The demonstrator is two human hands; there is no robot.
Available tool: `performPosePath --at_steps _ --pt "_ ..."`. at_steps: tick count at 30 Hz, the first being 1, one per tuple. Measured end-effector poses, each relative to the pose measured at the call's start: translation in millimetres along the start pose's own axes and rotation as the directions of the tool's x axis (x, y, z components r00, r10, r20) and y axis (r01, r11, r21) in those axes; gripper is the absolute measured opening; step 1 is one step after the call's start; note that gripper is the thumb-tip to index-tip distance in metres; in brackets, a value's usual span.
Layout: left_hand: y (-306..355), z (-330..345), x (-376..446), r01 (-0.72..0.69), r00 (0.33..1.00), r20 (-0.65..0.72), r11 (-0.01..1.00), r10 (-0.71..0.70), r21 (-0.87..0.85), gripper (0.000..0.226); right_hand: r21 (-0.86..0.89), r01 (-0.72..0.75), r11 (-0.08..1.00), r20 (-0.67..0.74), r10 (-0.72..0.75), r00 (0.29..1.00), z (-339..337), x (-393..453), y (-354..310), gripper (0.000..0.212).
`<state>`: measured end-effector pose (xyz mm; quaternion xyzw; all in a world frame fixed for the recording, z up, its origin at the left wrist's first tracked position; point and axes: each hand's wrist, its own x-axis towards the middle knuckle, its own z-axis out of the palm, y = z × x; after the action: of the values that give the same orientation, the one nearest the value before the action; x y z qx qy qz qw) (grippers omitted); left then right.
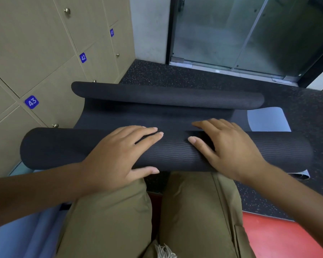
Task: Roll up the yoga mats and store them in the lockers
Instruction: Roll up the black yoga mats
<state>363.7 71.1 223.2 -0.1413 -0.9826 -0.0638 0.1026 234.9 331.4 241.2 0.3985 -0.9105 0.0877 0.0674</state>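
Note:
A black yoga mat [175,154] with a wavy ribbed surface lies across the floor in front of my knees, its near part wound into a thick roll. My left hand [119,151] rests flat on the roll, fingers straight. On the roll's top right, my right hand [226,146] presses with spread fingers. Beyond my hands the flat stretch of the mat runs to a curled far end [166,98]. A light grey underside [267,119] shows at the right.
Beige lockers [50,53] with blue number tags 41, 42 and 43 and round knobs stand at the left, doors closed. Glass doors [241,32] lie ahead. The floor is dark speckled rubber [175,73]; a red strip [280,237] at lower right, a purple mat [26,237] at lower left.

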Motion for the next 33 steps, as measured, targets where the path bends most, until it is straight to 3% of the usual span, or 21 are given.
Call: performPosePath --at_steps 5,10,19,28,33 --pt "-15 -1 21 0.026 0.999 0.046 0.997 -0.023 -0.068 0.077 -0.036 0.010 0.999 -0.133 -0.015 0.991 13 -17 -6 0.060" --pt "-30 -9 42 0.092 0.981 0.179 0.990 -0.071 -0.109 0.080 -0.080 -0.015 0.997 -0.131 0.005 0.991 27 -15 -5 0.064" --pt "-13 -1 25 0.059 0.995 -0.077 0.998 -0.057 0.024 0.062 -0.056 -0.047 0.997 -0.044 0.045 0.998 26 21 8 0.062" --pt "-20 20 39 0.112 0.993 -0.054 0.987 -0.107 0.117 0.080 0.003 -0.075 0.997 0.120 0.074 0.990 23 67 28 0.079" --pt "-33 26 57 0.129 0.990 -0.073 0.986 -0.122 0.102 0.083 -0.016 -0.053 0.998 0.035 0.053 0.998 29 73 34 0.076"
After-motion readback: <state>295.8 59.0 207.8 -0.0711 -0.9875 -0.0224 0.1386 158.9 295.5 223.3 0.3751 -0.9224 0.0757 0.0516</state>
